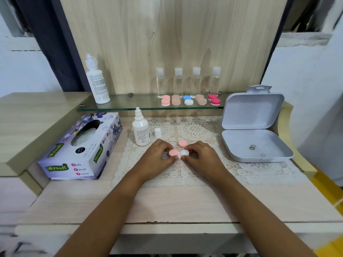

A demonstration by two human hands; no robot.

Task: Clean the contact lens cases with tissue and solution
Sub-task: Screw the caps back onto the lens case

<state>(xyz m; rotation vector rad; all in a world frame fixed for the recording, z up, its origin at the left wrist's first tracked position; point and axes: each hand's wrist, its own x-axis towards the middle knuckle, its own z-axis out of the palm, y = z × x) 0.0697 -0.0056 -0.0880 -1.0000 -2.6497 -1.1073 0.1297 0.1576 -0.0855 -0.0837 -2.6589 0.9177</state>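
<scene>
A white contact lens case [184, 153] lies on the lace mat between my hands. My left hand [157, 156] pinches a pink cap [173, 153] at the case's left well. My right hand [203, 156] pinches the case's open right well. A second pink cap [182, 143] lies loose just behind. The small solution bottle [141, 130] stands uncapped to the left, its white cap [157, 132] beside it. The tissue box [81, 145] sits at the left.
An open grey box [256, 145] lies at the right. On the glass shelf [130, 106] stand a tall white bottle [97, 82], several clear bottles [187, 82] and several coloured lens cases [189, 100]. The lace mat [204, 167] covers the wooden table.
</scene>
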